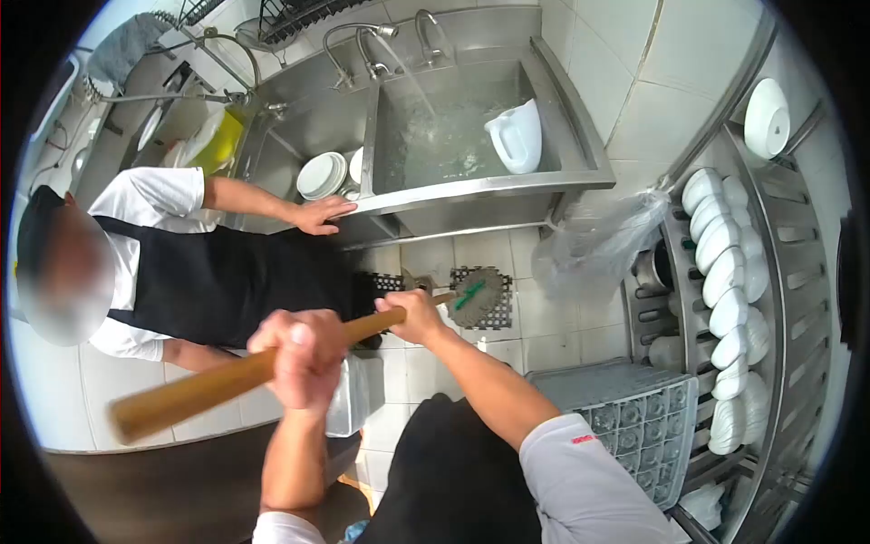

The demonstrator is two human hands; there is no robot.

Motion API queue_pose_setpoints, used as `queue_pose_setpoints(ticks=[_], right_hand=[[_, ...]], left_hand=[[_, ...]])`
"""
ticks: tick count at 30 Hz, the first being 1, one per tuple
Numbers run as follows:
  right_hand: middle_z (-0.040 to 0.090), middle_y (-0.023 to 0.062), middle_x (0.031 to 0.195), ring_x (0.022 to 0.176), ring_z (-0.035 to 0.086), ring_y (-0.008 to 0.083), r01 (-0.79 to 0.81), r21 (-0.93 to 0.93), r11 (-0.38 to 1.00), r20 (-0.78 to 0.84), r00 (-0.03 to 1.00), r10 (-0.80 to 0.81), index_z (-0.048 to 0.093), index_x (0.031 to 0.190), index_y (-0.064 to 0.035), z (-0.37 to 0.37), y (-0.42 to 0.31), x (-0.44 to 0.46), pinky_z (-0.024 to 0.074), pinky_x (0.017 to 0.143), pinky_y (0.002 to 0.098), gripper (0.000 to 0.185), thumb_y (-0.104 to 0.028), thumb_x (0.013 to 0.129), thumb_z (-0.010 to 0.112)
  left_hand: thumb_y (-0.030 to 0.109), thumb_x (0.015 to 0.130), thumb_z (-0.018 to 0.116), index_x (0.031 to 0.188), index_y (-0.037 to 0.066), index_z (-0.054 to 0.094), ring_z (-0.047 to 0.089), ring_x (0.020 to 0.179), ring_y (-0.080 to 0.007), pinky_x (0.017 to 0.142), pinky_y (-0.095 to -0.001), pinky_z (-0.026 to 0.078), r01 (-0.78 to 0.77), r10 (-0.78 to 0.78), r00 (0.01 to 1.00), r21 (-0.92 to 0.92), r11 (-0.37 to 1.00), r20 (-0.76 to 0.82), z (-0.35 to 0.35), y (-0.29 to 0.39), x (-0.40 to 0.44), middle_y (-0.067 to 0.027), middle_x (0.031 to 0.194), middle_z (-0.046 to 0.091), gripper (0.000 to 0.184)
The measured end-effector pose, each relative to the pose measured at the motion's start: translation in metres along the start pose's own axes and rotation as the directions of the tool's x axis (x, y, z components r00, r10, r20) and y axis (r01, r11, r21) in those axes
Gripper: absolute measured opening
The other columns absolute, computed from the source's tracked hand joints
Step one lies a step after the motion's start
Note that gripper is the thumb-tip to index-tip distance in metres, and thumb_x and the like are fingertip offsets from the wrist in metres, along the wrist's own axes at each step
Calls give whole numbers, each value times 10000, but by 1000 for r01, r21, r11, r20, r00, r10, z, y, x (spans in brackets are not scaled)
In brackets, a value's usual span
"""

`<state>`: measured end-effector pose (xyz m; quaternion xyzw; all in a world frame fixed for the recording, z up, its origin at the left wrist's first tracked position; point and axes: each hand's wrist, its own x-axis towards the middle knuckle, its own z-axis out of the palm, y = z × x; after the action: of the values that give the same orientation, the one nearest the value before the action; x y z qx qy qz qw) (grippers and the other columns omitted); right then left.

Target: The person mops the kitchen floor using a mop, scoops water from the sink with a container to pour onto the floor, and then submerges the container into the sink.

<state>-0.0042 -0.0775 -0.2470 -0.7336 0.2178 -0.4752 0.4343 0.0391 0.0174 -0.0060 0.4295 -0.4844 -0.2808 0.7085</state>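
The mop (370,325) is in front of the sink (471,183); its stick (199,393) looks stiff and light, its head (480,310) soft, maybe heavy if wet, though that's hard to see; best hold the stick, where the left hand (304,356) and right hand (412,316) both curl tight; the mop slants, head down near the sink, top end up and away.

Tiled floor (549,308) beneath perforated mat (504,315) and mop head (478,304)

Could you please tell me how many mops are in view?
1: the mop crosses the view diagonally, its wooden handle leading to a grey head over the perforated mat. Others may be hidden.
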Motion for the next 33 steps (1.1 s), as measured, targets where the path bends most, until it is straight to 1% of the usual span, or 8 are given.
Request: queue_pose_setpoints(ticks=[3, 5, 7, 19, 21, 25, 28, 33], right_hand=[[637, 143, 668, 621, 647, 342, -119, -110, 987, 87, 988, 128, 590, 659, -96, 3, -61, -5, 499, 557, 420, 261, -229, 853, 703], [649, 141, 682, 618, 654, 316, -52, 202, 978, -158, 984, 85, 600, 661, -96, 18, -28, -23, 500, 556, 411, 254, -222, 860, 695], [611, 147, 616, 590, 637, 342, -146, -20, 989, 39, 988, 147, 576, 638, -81, 16, -7, -27, 504, 570, 430, 326, -249, 900, 676], [611, 176, 659, 650, 619, 433, -180, -119, 976, -95, 981, 169, 589, 684, -63, 43, -70, -30, 474, 589, 501, 288, -231, 907, 659], [609, 180, 663, 658, 617, 438, -283, -36, 958, -260, 929, 264, 579, 681, -65, 40, -44, -45, 466, 587, 507, 303, -246, 912, 654], [633, 202, 708, 706, 646, 403, -169, -247, 954, 55, 981, 188, 643, 728, -53, 25, -42, -34, 510, 629, 473, 211, -192, 886, 662], [723, 164, 886, 809, 709, 324, -169, -99, 981, -80, 984, 161, 750, 907, -77, 24, -42, -33, 562, 734, 404, 155, -145, 768, 744], [738, 161, 901, 815, 724, 269, -292, 75, 953, 24, 956, 291, 744, 937, -61, -15, 9, -39, 549, 724, 385, 213, -186, 766, 764]], left_hand=[[143, 937, 490, 679, 154, 322, 279, 409, -124, 398, -312, 272, -130, 136, 988, -90, 988, 68, -10, 56, -3, 18, 474, 309, 308], [129, 925, 509, 676, 153, 316, 271, 427, -124, 408, -312, 270, -40, 19, 986, 125, 991, 165, -23, 20, -11, 16, 488, 296, 316], [127, 924, 523, 672, 136, 317, 274, 429, -126, 408, -316, 276, -41, 41, 999, -10, 999, 13, -16, -8, -20, 8, 496, 306, 326], [132, 930, 511, 687, 125, 318, 319, 447, -123, 405, -304, 314, -91, 124, 983, -223, 971, 139, -40, 69, -19, 3, 524, 326, 311], [96, 904, 563, 679, 111, 357, 334, 431, -122, 422, -308, 362, -122, 110, 970, 43, 992, 218, -53, 5, -37, -7, 506, 355, 306], [107, 903, 561, 673, 122, 367, 299, 390, -123, 403, -319, 352, -73, 87, 989, -116, 991, 120, -51, 17, -32, -4, 475, 341, 301], [159, 905, 552, 666, 143, 364, 345, 426, -132, 414, -327, 346, -37, 68, 982, -178, 983, 174, -49, 49, -21, 7, 511, 384, 305], [193, 825, 725, 839, 62, 598, 548, 609, -174, 546, -344, 443, -313, 267, 950, 450, 836, 166, -11, -48, -1, -79, 678, 566, 183]])
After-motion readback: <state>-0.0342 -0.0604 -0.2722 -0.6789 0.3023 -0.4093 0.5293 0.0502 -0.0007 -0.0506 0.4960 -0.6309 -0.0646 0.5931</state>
